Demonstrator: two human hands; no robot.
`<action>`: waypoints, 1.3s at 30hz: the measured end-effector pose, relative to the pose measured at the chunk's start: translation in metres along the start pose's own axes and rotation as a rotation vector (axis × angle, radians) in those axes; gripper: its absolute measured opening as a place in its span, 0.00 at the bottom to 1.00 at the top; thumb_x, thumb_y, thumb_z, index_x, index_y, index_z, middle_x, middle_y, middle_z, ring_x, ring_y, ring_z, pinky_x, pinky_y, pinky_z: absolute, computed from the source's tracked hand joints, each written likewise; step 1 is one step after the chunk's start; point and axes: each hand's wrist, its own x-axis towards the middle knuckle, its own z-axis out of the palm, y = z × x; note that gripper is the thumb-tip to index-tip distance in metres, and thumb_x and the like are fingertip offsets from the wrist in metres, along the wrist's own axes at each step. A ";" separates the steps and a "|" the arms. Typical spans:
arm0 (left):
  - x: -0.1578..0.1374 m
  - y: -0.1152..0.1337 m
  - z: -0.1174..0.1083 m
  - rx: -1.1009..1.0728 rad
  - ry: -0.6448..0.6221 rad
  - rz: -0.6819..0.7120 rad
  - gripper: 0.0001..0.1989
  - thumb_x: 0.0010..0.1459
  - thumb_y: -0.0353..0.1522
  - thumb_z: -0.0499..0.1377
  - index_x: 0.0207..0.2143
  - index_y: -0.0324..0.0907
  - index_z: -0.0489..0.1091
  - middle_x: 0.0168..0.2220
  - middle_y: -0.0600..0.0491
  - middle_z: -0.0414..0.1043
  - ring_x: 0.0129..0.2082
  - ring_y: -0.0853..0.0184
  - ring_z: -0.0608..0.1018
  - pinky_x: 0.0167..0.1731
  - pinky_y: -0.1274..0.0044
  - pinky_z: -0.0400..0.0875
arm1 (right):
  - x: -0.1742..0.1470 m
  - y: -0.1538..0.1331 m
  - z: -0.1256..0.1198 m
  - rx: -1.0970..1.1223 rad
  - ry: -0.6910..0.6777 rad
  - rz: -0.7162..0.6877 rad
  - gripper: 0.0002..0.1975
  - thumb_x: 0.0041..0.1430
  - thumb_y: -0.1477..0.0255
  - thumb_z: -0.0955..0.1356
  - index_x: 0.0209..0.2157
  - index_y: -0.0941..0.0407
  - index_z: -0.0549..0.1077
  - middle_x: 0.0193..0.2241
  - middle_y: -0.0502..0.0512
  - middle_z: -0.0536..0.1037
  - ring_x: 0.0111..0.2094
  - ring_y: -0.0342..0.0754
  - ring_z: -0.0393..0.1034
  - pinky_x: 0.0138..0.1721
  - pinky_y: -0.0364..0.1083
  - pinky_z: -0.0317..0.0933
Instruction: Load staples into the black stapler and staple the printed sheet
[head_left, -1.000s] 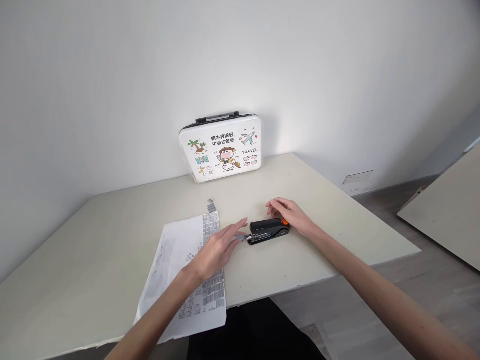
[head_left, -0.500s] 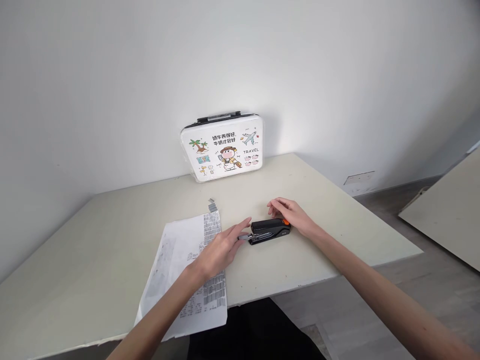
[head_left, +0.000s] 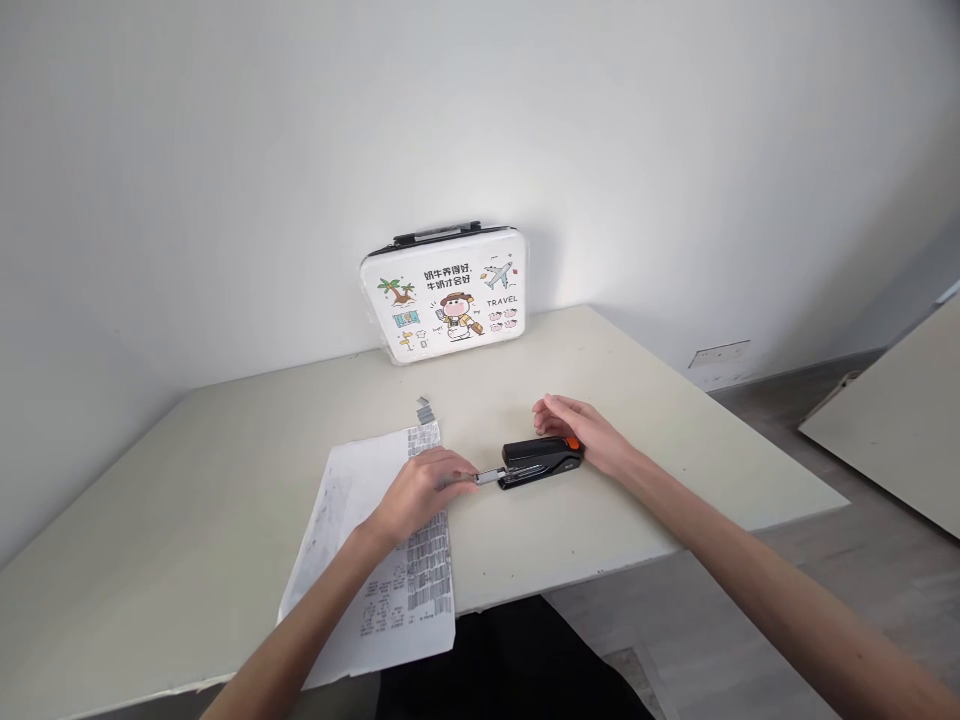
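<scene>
A black stapler (head_left: 541, 452) is lying on the near-middle of the table (head_left: 187, 520), its metal slide (head_left: 490, 477) sticking out leftward. The left hand (head_left: 421, 490) is pinching the slide's outer end, its fingers hiding the tip. The right hand (head_left: 592, 437) is curling beside the stapler's orange-marked right end, covering part of it; whether it is gripping cannot be told. The left hand and forearm are blocking part of a printed paper (head_left: 352, 490), whose small print is staying unreadable. Grey staple strips (head_left: 425, 412) are lying at its far edge. Farther off, an illustrated white case (head_left: 446, 305) is standing before the wall; at right, another tabletop (head_left: 900, 420) is running out of view.
</scene>
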 end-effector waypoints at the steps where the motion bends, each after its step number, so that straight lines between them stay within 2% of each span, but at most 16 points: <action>1: 0.003 -0.001 0.002 -0.015 0.001 0.001 0.15 0.67 0.45 0.61 0.42 0.45 0.79 0.39 0.50 0.81 0.39 0.62 0.81 0.43 0.69 0.76 | -0.001 -0.001 0.002 0.036 -0.019 0.021 0.23 0.61 0.46 0.69 0.37 0.54 0.78 0.34 0.53 0.78 0.37 0.47 0.72 0.45 0.47 0.67; 8: 0.037 -0.004 0.013 -0.141 -0.089 0.051 0.16 0.62 0.48 0.64 0.38 0.45 0.80 0.37 0.50 0.82 0.39 0.61 0.81 0.41 0.71 0.74 | -0.002 0.000 0.006 0.082 -0.032 0.057 0.25 0.62 0.45 0.69 0.37 0.54 0.79 0.35 0.53 0.79 0.36 0.47 0.72 0.46 0.47 0.65; 14: 0.061 -0.005 0.021 -0.343 -0.151 -0.040 0.20 0.54 0.49 0.70 0.39 0.42 0.78 0.37 0.51 0.81 0.33 0.64 0.80 0.37 0.74 0.73 | -0.002 -0.001 0.007 0.087 -0.009 0.048 0.27 0.60 0.43 0.69 0.36 0.54 0.79 0.34 0.54 0.79 0.35 0.47 0.71 0.44 0.47 0.64; 19: 0.068 -0.005 0.024 -0.339 -0.161 -0.069 0.22 0.50 0.49 0.72 0.38 0.43 0.77 0.34 0.52 0.80 0.32 0.64 0.78 0.36 0.74 0.72 | -0.001 0.001 0.005 0.069 -0.022 0.037 0.27 0.60 0.43 0.69 0.35 0.54 0.79 0.32 0.54 0.78 0.36 0.49 0.71 0.43 0.47 0.64; 23: 0.063 0.001 0.020 -0.247 -0.166 -0.083 0.20 0.54 0.49 0.70 0.40 0.44 0.76 0.35 0.53 0.80 0.34 0.63 0.79 0.36 0.73 0.72 | 0.000 0.001 0.005 0.060 -0.048 0.038 0.27 0.61 0.42 0.68 0.36 0.54 0.79 0.33 0.54 0.79 0.36 0.48 0.72 0.44 0.47 0.64; 27: 0.030 0.015 0.005 0.001 -0.100 -0.095 0.17 0.63 0.45 0.64 0.50 0.47 0.73 0.44 0.51 0.79 0.43 0.58 0.79 0.45 0.66 0.74 | -0.005 -0.003 0.009 -0.058 -0.103 0.019 0.28 0.62 0.42 0.66 0.37 0.54 0.78 0.35 0.54 0.79 0.39 0.50 0.73 0.46 0.48 0.63; 29: 0.000 0.025 -0.007 0.083 -0.062 -0.129 0.17 0.66 0.43 0.61 0.53 0.49 0.71 0.50 0.50 0.77 0.50 0.56 0.78 0.51 0.62 0.73 | -0.008 -0.006 0.011 -0.167 -0.114 -0.004 0.26 0.64 0.44 0.66 0.38 0.53 0.78 0.36 0.53 0.79 0.40 0.51 0.72 0.45 0.48 0.62; 32: -0.054 0.041 -0.025 0.163 -0.087 -0.238 0.20 0.68 0.45 0.58 0.60 0.53 0.68 0.61 0.50 0.71 0.59 0.54 0.74 0.55 0.61 0.74 | -0.012 -0.008 0.012 -0.312 -0.118 -0.027 0.24 0.64 0.45 0.66 0.37 0.52 0.78 0.38 0.53 0.79 0.39 0.51 0.71 0.41 0.47 0.60; 34: -0.089 0.049 -0.032 0.213 -0.116 -0.311 0.27 0.65 0.49 0.60 0.65 0.58 0.64 0.67 0.51 0.65 0.65 0.51 0.69 0.56 0.59 0.73 | -0.014 -0.009 0.013 -0.383 -0.128 -0.040 0.25 0.65 0.45 0.65 0.35 0.52 0.78 0.36 0.53 0.79 0.37 0.51 0.69 0.38 0.47 0.59; 36: -0.117 0.055 -0.032 0.256 -0.148 -0.315 0.42 0.58 0.53 0.64 0.71 0.61 0.53 0.72 0.51 0.56 0.70 0.46 0.61 0.57 0.56 0.72 | -0.015 -0.008 0.014 -0.426 -0.128 -0.047 0.27 0.64 0.43 0.64 0.32 0.52 0.78 0.32 0.52 0.78 0.34 0.50 0.67 0.36 0.47 0.58; 38: -0.137 0.059 -0.026 0.290 -0.165 -0.308 0.55 0.51 0.56 0.68 0.74 0.61 0.43 0.74 0.50 0.46 0.72 0.42 0.54 0.59 0.53 0.70 | -0.015 -0.006 0.015 -0.445 -0.116 -0.043 0.28 0.64 0.43 0.63 0.30 0.53 0.77 0.28 0.51 0.75 0.31 0.49 0.65 0.34 0.47 0.56; 39: -0.143 0.060 -0.021 0.308 -0.162 -0.307 0.58 0.51 0.55 0.69 0.74 0.61 0.39 0.75 0.50 0.43 0.73 0.41 0.52 0.60 0.51 0.68 | -0.015 -0.005 0.016 -0.451 -0.109 -0.039 0.28 0.64 0.43 0.64 0.29 0.53 0.76 0.27 0.51 0.74 0.30 0.49 0.64 0.33 0.47 0.56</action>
